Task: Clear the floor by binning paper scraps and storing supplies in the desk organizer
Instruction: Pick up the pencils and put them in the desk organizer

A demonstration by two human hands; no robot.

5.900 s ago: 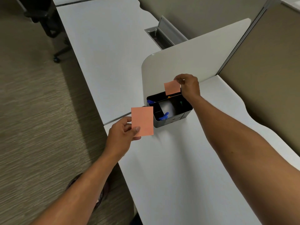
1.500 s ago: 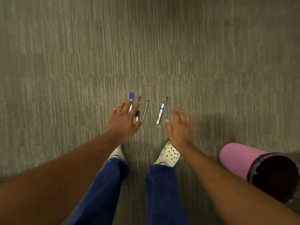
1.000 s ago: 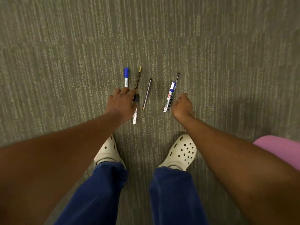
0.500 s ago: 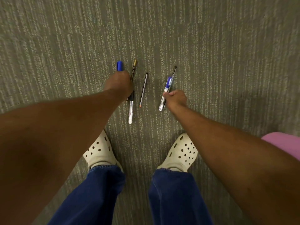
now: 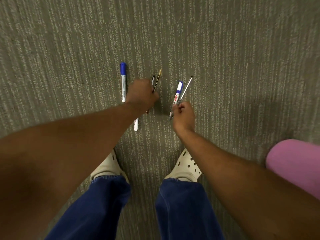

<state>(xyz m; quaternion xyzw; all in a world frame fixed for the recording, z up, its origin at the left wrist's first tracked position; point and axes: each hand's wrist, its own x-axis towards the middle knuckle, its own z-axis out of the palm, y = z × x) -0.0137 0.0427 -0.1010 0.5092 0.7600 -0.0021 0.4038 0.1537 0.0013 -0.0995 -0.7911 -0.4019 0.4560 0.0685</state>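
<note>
Down on the grey carpet (image 5: 225, 58), one blue-capped marker (image 5: 123, 82) lying loose, just left of the left hand (image 5: 142, 96). Closed into a fist around a gold-tipped pen (image 5: 157, 80) and a dark pen (image 5: 153, 80), both poking out beyond the knuckles; a white barrel (image 5: 136, 124) showing below the wrist, grip on it hard to tell. Pinched in the curled fingers of the right hand (image 5: 183, 115): a white-and-blue marker (image 5: 178, 91) and a thin silver pen (image 5: 185, 88), fanned apart and angled up to the right. Both forearms stretched forward and down from the frame's lower corners, over blue trouser legs (image 5: 181, 208) and cream clogs (image 5: 186, 168). Off to the right edge, a pink bin (image 5: 294, 163), well apart from the pens.
</note>
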